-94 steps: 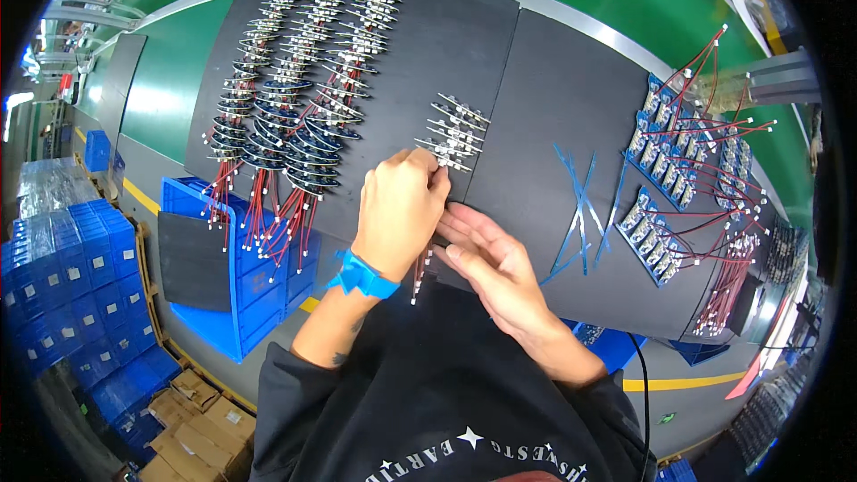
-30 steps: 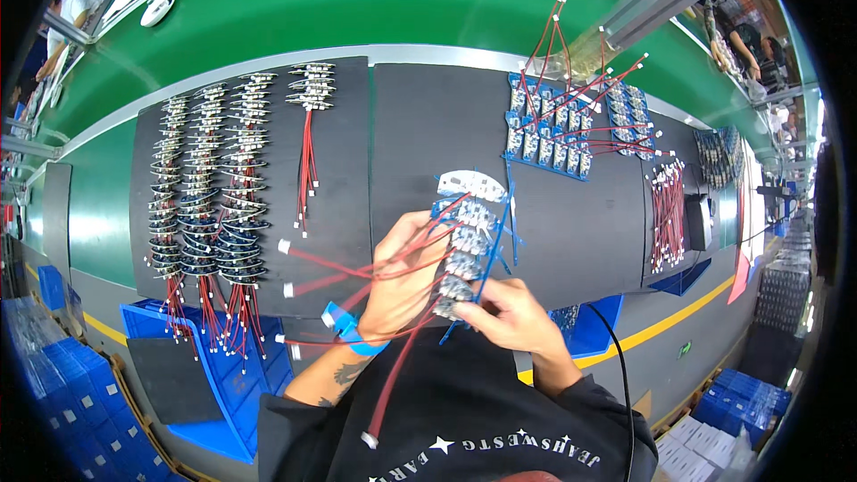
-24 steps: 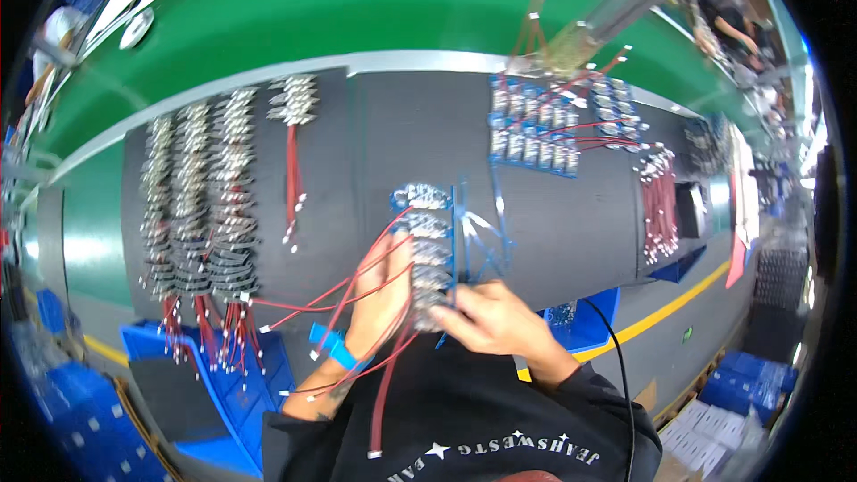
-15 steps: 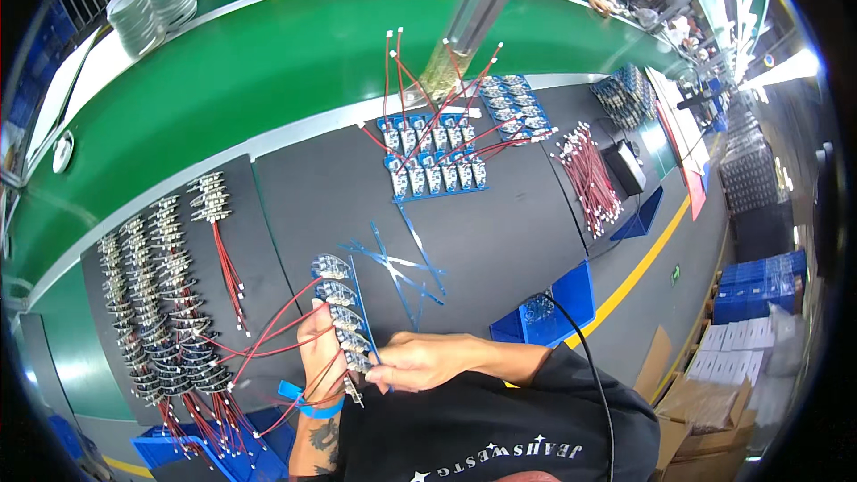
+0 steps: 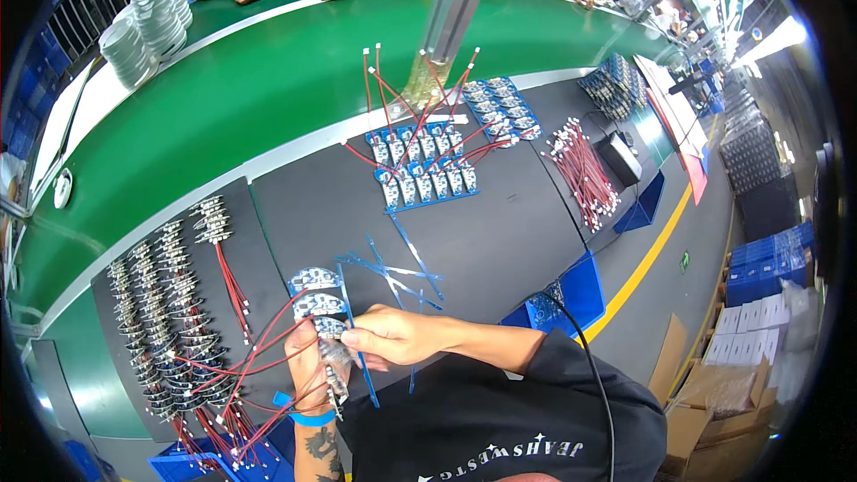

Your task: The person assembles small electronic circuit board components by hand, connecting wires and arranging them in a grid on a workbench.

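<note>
My left hand [image 5: 305, 361], a blue band at its wrist, is closed around a row of small blue-and-white circuit boards [image 5: 319, 305] with red wires trailing off to the left. Along the row's right side runs a thin blue edge strip [image 5: 370, 386]. My right hand [image 5: 397, 336] pinches this strip between thumb and fingers near the middle boards. The lower boards lie tilted and bunched by my left hand, apart from the strip's lower end; the upper boards sit close beside it. Several loose blue strips [image 5: 397, 281] lie crossed on the dark mat just beyond.
Rows of stacked boards [image 5: 192, 303] with red wires cover the mat's left. Board panels [image 5: 424, 161] lie at the back, a red wire bundle [image 5: 582, 174] to the right. Blue bins [image 5: 585, 290] stand at the near edge. A metal post [image 5: 451, 22] rises before the green belt.
My right hand has moved up along the edge strip. The strip's lower end now stands away from the lower boards, which have tilted toward my left hand. The whole view has shifted slightly.
</note>
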Action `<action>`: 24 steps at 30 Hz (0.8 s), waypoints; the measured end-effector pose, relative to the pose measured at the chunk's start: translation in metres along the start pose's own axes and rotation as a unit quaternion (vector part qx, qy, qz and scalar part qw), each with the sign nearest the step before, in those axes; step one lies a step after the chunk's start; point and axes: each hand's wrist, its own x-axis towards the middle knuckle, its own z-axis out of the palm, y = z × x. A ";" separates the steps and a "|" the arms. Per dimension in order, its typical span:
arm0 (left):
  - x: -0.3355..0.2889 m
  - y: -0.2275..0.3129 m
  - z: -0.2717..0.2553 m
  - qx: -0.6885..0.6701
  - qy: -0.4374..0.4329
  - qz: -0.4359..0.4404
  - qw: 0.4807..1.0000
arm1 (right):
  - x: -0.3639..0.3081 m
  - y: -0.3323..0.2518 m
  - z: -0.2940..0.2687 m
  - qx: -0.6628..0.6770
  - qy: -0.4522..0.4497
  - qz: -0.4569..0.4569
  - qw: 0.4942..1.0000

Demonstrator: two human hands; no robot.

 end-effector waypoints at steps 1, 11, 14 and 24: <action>0.001 -0.002 -0.014 -0.043 -0.051 -0.023 0.998 | 0.000 0.000 0.002 -0.003 0.003 -0.002 1.000; 0.003 0.019 0.011 0.268 0.184 0.067 0.943 | -0.016 0.022 -0.024 -0.111 0.180 0.148 0.966; 0.022 0.011 0.001 0.296 0.167 0.148 0.929 | -0.019 0.023 -0.032 -0.239 0.246 0.057 0.937; 0.033 0.014 0.002 0.535 0.154 0.387 0.735 | -0.026 0.032 -0.059 -0.138 0.386 -0.029 0.912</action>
